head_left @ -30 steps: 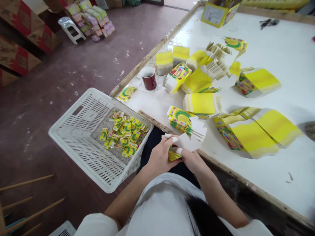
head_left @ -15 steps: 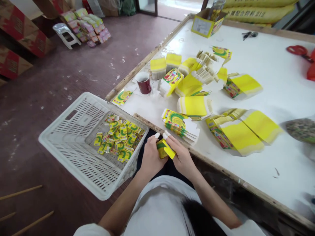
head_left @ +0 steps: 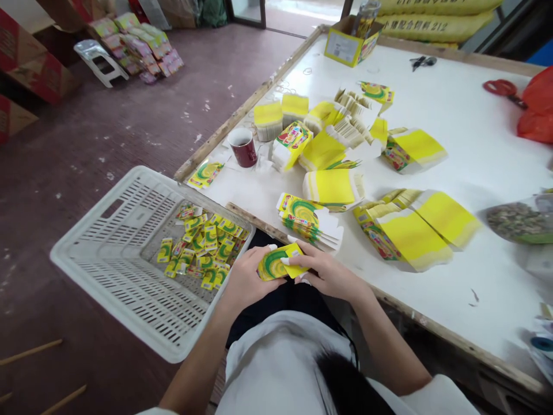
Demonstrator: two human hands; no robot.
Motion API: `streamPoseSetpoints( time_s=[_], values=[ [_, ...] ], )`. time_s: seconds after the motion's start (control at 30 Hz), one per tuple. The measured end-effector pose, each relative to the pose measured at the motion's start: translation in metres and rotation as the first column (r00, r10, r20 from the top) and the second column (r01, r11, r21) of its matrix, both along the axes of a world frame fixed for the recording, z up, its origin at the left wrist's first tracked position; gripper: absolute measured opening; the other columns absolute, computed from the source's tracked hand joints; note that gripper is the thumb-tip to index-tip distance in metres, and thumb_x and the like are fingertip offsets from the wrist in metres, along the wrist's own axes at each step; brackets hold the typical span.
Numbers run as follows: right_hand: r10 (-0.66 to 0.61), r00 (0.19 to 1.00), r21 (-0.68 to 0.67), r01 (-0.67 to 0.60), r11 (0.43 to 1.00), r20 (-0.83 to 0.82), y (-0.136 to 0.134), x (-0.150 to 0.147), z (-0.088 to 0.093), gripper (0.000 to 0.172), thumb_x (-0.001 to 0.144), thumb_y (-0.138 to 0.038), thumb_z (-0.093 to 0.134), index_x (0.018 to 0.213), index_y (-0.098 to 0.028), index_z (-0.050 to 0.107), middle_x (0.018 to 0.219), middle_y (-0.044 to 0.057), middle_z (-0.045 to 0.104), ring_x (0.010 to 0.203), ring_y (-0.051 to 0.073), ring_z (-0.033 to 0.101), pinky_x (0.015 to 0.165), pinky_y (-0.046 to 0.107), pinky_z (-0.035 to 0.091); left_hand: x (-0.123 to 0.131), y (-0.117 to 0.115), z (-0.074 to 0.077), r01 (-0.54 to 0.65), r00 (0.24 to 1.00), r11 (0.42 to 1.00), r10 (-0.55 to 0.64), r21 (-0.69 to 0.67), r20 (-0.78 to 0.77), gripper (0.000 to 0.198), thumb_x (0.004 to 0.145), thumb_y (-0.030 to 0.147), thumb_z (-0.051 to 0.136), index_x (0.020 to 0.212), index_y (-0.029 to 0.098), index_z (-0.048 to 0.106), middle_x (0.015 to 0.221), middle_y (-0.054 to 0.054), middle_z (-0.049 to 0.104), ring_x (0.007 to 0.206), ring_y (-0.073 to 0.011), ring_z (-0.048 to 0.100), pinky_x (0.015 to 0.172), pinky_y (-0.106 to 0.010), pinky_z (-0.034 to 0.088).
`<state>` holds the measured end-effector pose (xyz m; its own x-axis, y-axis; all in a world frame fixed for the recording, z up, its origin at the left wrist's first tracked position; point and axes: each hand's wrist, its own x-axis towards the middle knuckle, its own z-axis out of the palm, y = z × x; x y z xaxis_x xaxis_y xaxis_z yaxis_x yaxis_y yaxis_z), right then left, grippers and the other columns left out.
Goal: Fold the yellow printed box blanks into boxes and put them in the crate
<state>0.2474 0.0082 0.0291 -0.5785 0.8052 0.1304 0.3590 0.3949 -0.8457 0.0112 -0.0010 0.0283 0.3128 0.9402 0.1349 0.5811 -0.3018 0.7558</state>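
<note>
A small yellow and green carton (head_left: 272,265) is held between both hands just off the table edge, above my lap. My left hand (head_left: 248,276) grips its left end. At the other end, the fingers of my right hand (head_left: 322,270) close on a plain yellow end flap. Just beyond the hands, a stack of flattened cartons (head_left: 300,213) lies at the table edge. To the left, a white plastic basket (head_left: 125,276) holds many small yellow-green cartons (head_left: 210,239) on its bottom.
On the white table (head_left: 415,300) are bundles of flat cartons (head_left: 415,236), a dark red mug (head_left: 243,148), red-handled scissors (head_left: 501,88), red plastic bags (head_left: 538,106) and a bag of dark pieces (head_left: 518,219). A white stool (head_left: 101,63) stands on the floor.
The carton has turned so its broad printed face shows. My right fingers have shifted onto its end flap, and my left hand has moved slightly left. The camera view has shifted a little.
</note>
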Motion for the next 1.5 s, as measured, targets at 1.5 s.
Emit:
streamPoseSetpoints(
  time_s=[1.5],
  values=[
    [-0.774, 0.556, 0.206, 0.754, 0.623, 0.303, 0.052, 0.003, -0.03, 0.011, 0.085, -0.017, 0.064, 0.096, -0.018, 0.063, 0.103, 0.015, 0.063, 0.099, 0.032, 0.057, 0.09, 0.046, 0.047, -0.107, 0.009, -0.021, -0.743, 0.667, 0.668, 0.737, 0.029, 0.107, 0.087, 0.063, 0.051, 0.083, 0.133, 0.012, 0.049, 0.137, -0.023, 0.056, 0.129, -0.0389, 0.055, 0.107, -0.058, 0.046]
  ],
)
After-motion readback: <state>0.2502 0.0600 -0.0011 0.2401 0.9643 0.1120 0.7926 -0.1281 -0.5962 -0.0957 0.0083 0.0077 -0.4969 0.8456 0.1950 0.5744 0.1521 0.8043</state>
